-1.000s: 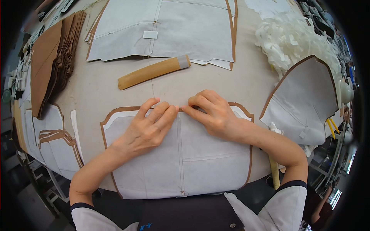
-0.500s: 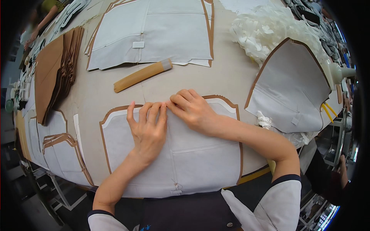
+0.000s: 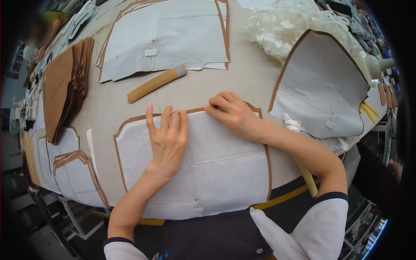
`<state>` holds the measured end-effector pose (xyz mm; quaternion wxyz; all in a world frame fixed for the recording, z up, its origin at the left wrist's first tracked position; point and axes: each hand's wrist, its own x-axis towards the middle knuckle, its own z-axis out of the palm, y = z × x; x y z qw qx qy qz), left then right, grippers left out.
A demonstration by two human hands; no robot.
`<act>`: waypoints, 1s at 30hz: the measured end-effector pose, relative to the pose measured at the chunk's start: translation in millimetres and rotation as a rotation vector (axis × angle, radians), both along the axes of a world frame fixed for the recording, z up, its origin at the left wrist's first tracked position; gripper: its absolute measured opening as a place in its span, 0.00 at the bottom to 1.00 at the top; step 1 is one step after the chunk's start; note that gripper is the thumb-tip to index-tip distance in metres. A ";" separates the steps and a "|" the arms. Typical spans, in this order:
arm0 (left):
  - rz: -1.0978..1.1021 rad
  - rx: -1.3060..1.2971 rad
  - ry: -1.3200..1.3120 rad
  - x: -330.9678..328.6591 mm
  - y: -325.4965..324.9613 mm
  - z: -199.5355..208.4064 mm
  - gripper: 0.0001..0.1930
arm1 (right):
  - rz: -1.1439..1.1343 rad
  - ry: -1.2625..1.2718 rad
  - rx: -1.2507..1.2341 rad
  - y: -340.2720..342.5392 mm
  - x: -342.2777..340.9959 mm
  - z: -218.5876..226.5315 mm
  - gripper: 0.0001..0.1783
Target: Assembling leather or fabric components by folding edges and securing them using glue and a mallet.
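1. Fingers of left hand (image 3: 169, 141) lightly spread on white panel (image 3: 229, 180), tips at its brown far rim (image 3: 196, 110); right hand (image 3: 235, 113) with thumb and forefinger pressed together, apparently pinching that rim. Step, as judged: folding or pressing the rim. Next, likely called for: fresh pinch nearer panel's far right corner, left fingers steadying.
2. Worktop (image 3: 208, 82): one.
3. White panel: one, middle of worktop's near edge.
4. Panel stack (image 3: 184, 41): one, toward far edge; layers uncountable.
5. White strip heap (image 3: 290, 28): one, toward far right corner.
6. Curved panel (image 3: 320, 71): one, near right edge.
7. Brown stack (image 3: 58, 89): one, left edge; layers uncountable.
8. Tan roll (image 3: 152, 86): one, between white panel and panel stack.
9. Yellow sticks (image 3: 366, 113): two, right edge.
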<state>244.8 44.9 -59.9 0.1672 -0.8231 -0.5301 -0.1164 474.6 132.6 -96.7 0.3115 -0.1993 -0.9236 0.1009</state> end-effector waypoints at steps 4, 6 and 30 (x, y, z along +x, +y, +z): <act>-0.023 0.015 -0.020 0.0 1.2 -2.5 0.21 | -0.043 0.011 -0.081 -2.2 17.3 5.1 0.22; -0.007 -0.024 -0.014 0.8 0.9 -6.5 0.19 | -0.055 0.010 -0.108 -2.9 23.6 6.5 0.22; -0.526 -0.822 -0.633 81.5 112.2 1.9 0.11 | -0.559 -0.038 -0.732 -30.9 80.2 46.1 0.08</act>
